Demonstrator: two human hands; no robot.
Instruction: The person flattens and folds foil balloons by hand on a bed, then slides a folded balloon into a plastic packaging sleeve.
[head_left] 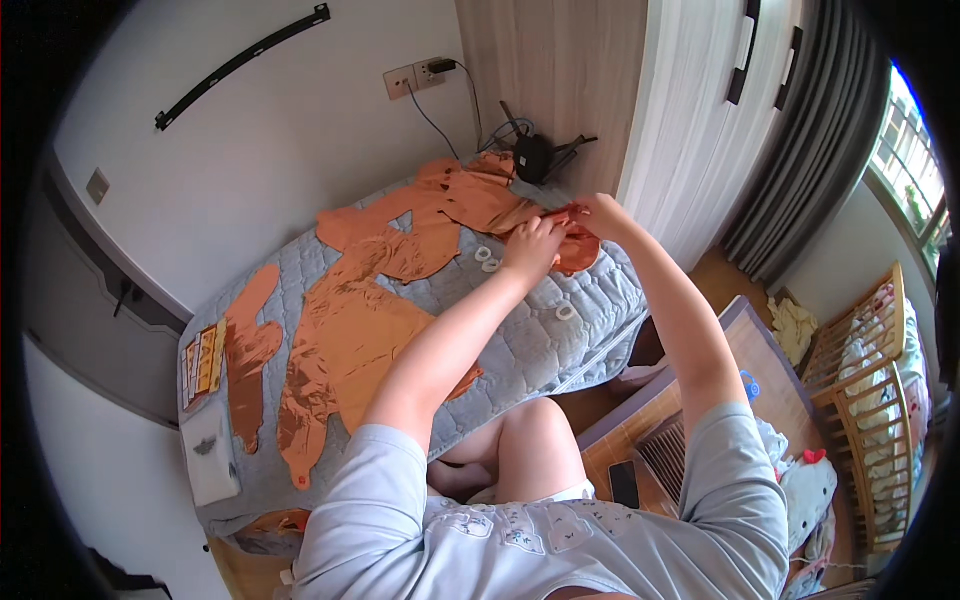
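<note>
At the far right end of the bed, both my hands are on a crumpled orange foil balloon [578, 254], which lies flat and uninflated. My left hand [534, 246] grips its left side with curled fingers. Close by, my right hand [602, 216] pinches the upper edge; its fingertips are partly hidden. Left of them, another flat foil balloon [465, 198] stretches toward the wall. A large orange foil balloon [360, 320] spreads over the middle of the bed, partly behind my left forearm. Near the bed's left end lies a narrow copper-orange foil balloon [250, 345].
Small white rings [487, 262] lie on the grey quilted bed [530, 345]. A black router [533, 155] with cables stands at the far corner. At the left are a yellow-and-white packet [205, 360] and a white pouch [212, 455]. A wooden crib [870, 400] stands right; a phone [623, 484] lies below.
</note>
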